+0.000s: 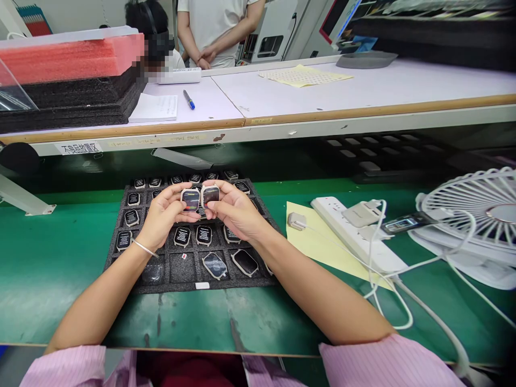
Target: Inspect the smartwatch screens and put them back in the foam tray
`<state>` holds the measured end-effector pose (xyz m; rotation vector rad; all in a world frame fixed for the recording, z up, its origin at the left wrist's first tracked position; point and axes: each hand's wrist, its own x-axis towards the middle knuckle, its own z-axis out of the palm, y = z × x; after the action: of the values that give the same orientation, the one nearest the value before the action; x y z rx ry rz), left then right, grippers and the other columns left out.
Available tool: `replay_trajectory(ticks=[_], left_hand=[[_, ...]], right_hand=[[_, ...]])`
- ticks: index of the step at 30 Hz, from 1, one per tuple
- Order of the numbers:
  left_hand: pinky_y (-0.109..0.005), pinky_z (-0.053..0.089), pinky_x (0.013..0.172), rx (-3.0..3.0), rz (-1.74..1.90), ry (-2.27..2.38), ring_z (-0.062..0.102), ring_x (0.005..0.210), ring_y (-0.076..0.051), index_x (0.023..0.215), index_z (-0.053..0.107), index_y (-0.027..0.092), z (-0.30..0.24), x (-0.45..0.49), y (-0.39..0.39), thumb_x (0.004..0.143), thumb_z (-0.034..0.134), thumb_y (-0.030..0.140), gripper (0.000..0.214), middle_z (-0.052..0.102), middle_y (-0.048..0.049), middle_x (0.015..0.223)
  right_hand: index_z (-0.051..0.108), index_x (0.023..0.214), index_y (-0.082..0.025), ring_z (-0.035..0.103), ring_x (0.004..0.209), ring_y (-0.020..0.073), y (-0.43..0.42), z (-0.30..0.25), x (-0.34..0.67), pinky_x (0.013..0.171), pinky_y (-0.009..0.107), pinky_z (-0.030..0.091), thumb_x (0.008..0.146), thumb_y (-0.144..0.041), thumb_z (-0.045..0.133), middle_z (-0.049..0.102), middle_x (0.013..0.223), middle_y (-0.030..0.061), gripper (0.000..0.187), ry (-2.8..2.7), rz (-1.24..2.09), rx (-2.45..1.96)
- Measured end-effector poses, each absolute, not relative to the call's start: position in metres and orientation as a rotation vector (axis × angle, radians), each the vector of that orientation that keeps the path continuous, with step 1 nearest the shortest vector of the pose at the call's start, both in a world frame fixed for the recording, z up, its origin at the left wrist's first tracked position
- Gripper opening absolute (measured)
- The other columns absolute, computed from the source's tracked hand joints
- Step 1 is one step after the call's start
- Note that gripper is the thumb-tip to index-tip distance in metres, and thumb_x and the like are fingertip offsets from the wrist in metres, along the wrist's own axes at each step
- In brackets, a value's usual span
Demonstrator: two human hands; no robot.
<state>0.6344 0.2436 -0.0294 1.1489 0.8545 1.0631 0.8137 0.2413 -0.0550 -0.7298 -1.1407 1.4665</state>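
My left hand point(166, 208) grips a smartwatch body point(190, 199) without a strap, its screen lit with coloured marks. Right beside it, my right hand point(231, 207) holds a second strapless smartwatch point(210, 195) by its edges, thumb over the lower screen. Both are held close together above a dark foam tray point(116, 262). Several similar watches sit in the tray's pockets, many showing white text on black. In the front row lie a watch with a greyish screen point(215, 265) and one with a dark screen point(245, 262). My hands and arms hide part of the tray.
To the right are a yellow sheet point(318, 242), a white power strip point(358, 236) with cables, a small charger point(297, 221) and a white fan point(479, 215). A shelf point(282, 107) crosses behind, bearing foam stacks point(72, 70), paper and a pen point(188, 100). Two people are beyond it.
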Motion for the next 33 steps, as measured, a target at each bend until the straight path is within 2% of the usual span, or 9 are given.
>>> replay_trajectory(ticks=[7, 11, 15, 19, 26, 29, 33], left_hand=[[-0.027, 0.063, 0.066, 1.092, 1.041, 0.856, 0.074, 0.064, -0.015, 0.121, 0.061, 0.017, -0.033, 0.634, 0.249, 0.073, 0.063, 0.015, 0.048, 0.072, -0.0017, 0.093], [-0.025, 0.063, 0.068, 1.027, 1.038, 0.879, 0.074, 0.066, -0.014, 0.127, 0.058, 0.017, -0.039, 0.635, 0.252, 0.066, 0.061, 0.006, 0.062, 0.072, -0.0017, 0.095], [-0.025, 0.063, 0.067, 1.045, 1.066, 0.872, 0.074, 0.067, -0.013, 0.127, 0.058, 0.017, -0.033, 0.635, 0.252, 0.065, 0.06, 0.006, 0.063, 0.072, -0.0032, 0.1], [-0.026, 0.063, 0.07, 1.168, 1.175, 0.79, 0.073, 0.068, -0.012, 0.13, 0.058, 0.017, -0.003, 0.636, 0.255, 0.067, 0.063, 0.008, 0.064, 0.07, -0.0053, 0.108], [-0.025, 0.061, 0.075, 1.478, 1.401, 0.583, 0.07, 0.073, -0.01, 0.137, 0.055, 0.02, 0.081, 0.644, 0.267, 0.068, 0.07, 0.011, 0.072, 0.069, -0.0056, 0.112], [-0.026, 0.06, 0.075, 1.557, 1.514, 0.528, 0.068, 0.074, -0.011, 0.134, 0.059, 0.02, 0.107, 0.647, 0.267, 0.067, 0.073, 0.012, 0.069, 0.069, -0.005, 0.108], [-0.026, 0.058, 0.073, 1.608, 1.582, 0.515, 0.066, 0.071, -0.011, 0.131, 0.062, 0.024, 0.127, 0.649, 0.263, 0.068, 0.076, 0.014, 0.066, 0.07, -0.0025, 0.102]], right_hand=[[0.06, 0.111, -0.021, 0.061, 0.059, 0.0125, 0.247, -0.059, 0.816, 0.06, 0.029, 0.05, 0.074, -0.022, 0.07, 0.064, 0.08, -0.0021, 0.039, -1.054, 1.551, -0.723], [0.063, 0.108, -0.02, 0.065, 0.059, 0.0152, 0.252, -0.066, 0.814, 0.059, 0.031, 0.052, 0.078, -0.033, 0.071, 0.068, 0.084, 0.0007, 0.034, -0.968, 1.616, -0.689], [0.062, 0.107, -0.02, 0.065, 0.059, 0.0149, 0.256, -0.06, 0.812, 0.058, 0.029, 0.052, 0.082, -0.039, 0.071, 0.069, 0.082, 0.0013, 0.033, -0.968, 1.595, -0.669], [0.059, 0.11, -0.022, 0.064, 0.058, 0.0141, 0.265, -0.024, 0.814, 0.059, 0.028, 0.052, 0.085, -0.036, 0.068, 0.068, 0.078, 0.0001, 0.03, -1.078, 1.523, -0.589], [0.053, 0.108, -0.025, 0.061, 0.058, 0.0129, 0.276, 0.08, 0.819, 0.057, 0.029, 0.05, 0.089, -0.039, 0.063, 0.064, 0.081, -0.0013, 0.026, -1.379, 1.262, -0.439], [0.053, 0.11, -0.024, 0.06, 0.061, 0.0117, 0.273, 0.11, 0.82, 0.059, 0.029, 0.049, 0.081, -0.039, 0.07, 0.064, 0.087, -0.0015, 0.037, -1.469, 1.175, -0.371], [0.052, 0.117, -0.025, 0.062, 0.068, 0.0136, 0.267, 0.133, 0.823, 0.065, 0.03, 0.05, 0.068, -0.029, 0.079, 0.061, 0.084, -0.0031, 0.056, -1.579, 1.055, -0.352]])
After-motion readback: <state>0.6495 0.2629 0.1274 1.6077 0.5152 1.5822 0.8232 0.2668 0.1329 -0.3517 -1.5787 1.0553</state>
